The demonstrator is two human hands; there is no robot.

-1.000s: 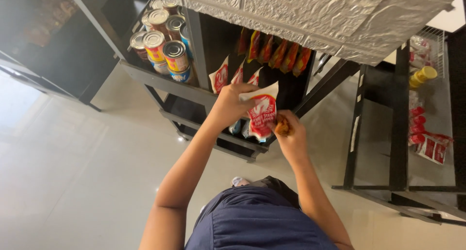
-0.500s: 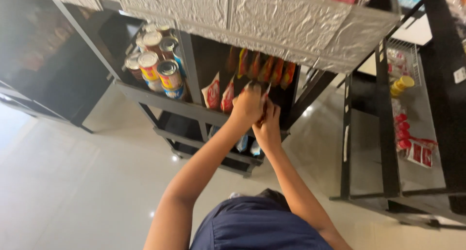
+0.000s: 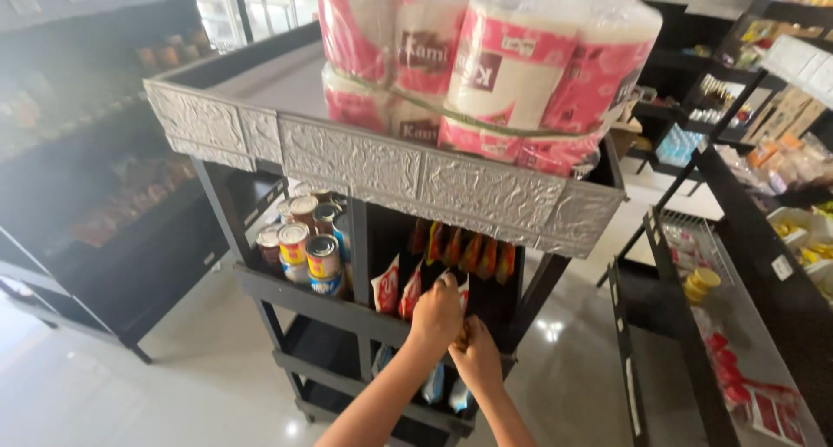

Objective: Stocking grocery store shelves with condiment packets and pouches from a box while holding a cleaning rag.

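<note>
Shop shelf (image 3: pixel 382 312) front edge: your left hand (image 3: pixel 436 312) and right hand (image 3: pixel 475 358) push a red-white sachet (image 3: pixel 451 282) in, fingers closed around it; next comes releasing it, I think.

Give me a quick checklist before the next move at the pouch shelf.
1. Left hand at the red-and-white pouches: ok, it reaches into their row.
2. Right hand close beside the left: ok, just below it.
3. What the hands grip: cannot tell, fingers hide it.
4. Pouches standing upright: ok for the visible ones.
5. Tins in the neighbouring compartment apart from the hands: ok.
6. Paper roll pack seated on the top tray: ok, though it sits at the front edge.
</note>
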